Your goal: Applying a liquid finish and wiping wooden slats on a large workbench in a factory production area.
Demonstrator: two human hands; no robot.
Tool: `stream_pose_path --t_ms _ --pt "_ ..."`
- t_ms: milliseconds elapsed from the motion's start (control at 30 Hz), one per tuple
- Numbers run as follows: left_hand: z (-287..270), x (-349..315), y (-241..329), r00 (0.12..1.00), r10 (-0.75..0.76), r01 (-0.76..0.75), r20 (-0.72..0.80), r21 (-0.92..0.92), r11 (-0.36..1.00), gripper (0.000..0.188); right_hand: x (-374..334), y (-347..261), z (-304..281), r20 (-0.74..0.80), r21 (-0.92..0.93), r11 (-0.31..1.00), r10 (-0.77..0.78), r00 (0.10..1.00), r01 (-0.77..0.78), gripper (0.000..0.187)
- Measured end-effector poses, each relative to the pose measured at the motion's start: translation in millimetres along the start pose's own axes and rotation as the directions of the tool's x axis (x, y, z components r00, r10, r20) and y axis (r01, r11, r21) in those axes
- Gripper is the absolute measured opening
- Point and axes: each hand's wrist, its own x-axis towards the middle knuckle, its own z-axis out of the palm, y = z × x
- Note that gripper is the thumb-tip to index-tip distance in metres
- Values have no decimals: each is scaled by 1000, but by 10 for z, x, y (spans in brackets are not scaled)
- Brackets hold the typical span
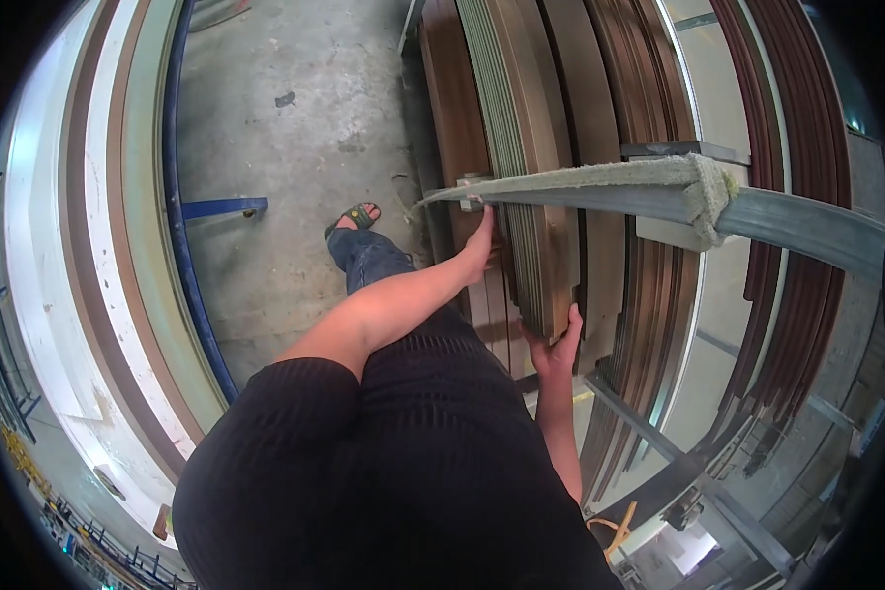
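A long brown plank or profile (546, 197) with a pale ribbed face lies on the rack, running away from me. Its near end sits in my right hand (558, 349), the thumb up along one side and the fingers curled round the other. Farther along its left side is my left hand (480, 251), with one digit stretched up beside a small pale block (472, 192). The rest of that hand's fingers are mostly hidden against the boards, so its grip does not show.
A metal rack arm (806, 221) wrapped with pale webbing (600, 177) crosses above the profiles. Other brown boards (649, 88) lie alongside, with dark red lengths (816, 128) farther right. At left stands a blue rack (221, 206) with white and green panels (44, 246). Concrete floor (295, 147) lies between.
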Motion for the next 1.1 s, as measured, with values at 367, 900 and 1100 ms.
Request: stream_pose_path --t_ms 367,900,1100 --pt "293 18 -59 993 15 -8 119 -60 998 110 41 122 -192 93 88 996 4 996 -13 60" --pt "268 11 -78 999 -26 26 30 -15 1000 87 106 -341 -67 106 -904 372 -277 955 209 77" --pt "413 -266 31 996 -4 8 86 -53 999 94 -86 -88 362 190 -980 -43 -504 843 195 101"
